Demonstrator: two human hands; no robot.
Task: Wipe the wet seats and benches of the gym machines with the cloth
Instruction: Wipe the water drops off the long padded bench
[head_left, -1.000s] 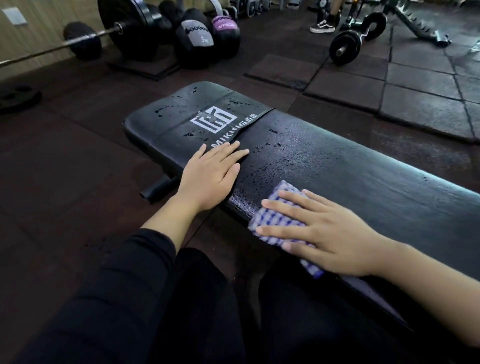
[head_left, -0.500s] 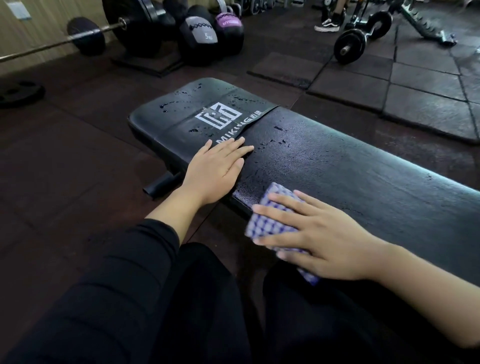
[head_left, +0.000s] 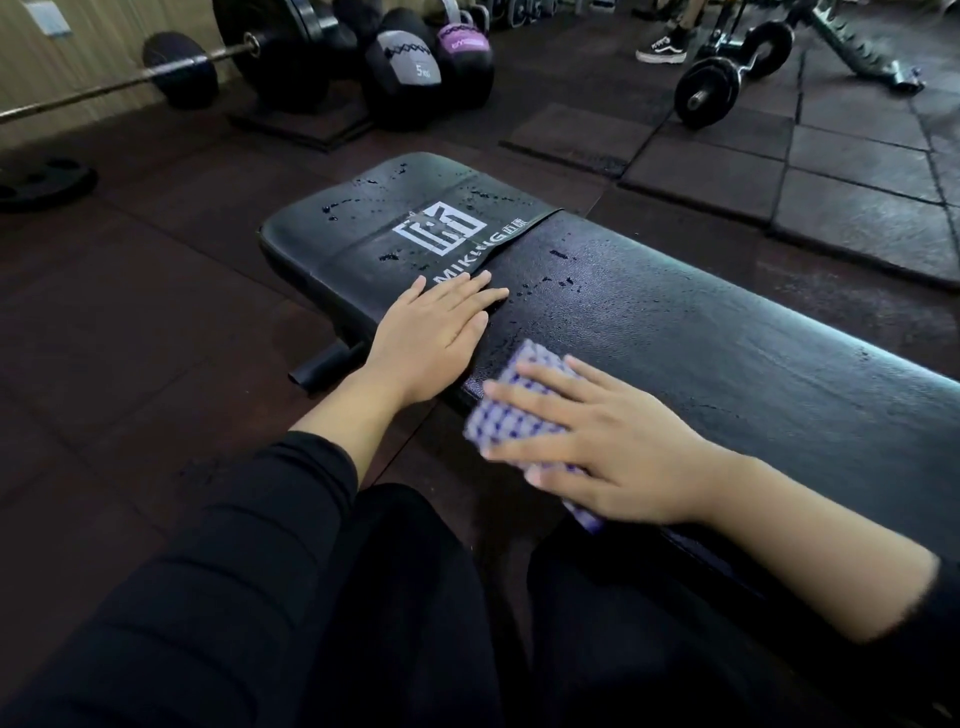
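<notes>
Dark rubber gym floor, black bench (head_left: 701, 332) beaded with water toward 11 o'clock, our left hand (head_left: 431, 340) flat as before, our right hand (head_left: 597, 441) spread, pressing the checked cloth (head_left: 511, 410), now slid nearer the left hand.

A barbell (head_left: 156, 73), weighted balls (head_left: 410, 67), perhaps a kettlebell (head_left: 460, 39) behind.

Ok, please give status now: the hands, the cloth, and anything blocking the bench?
Left hand flat on bench, right hand pressing checked cloth at near edge. Water drops remain near logo. Nothing in the way.
</notes>
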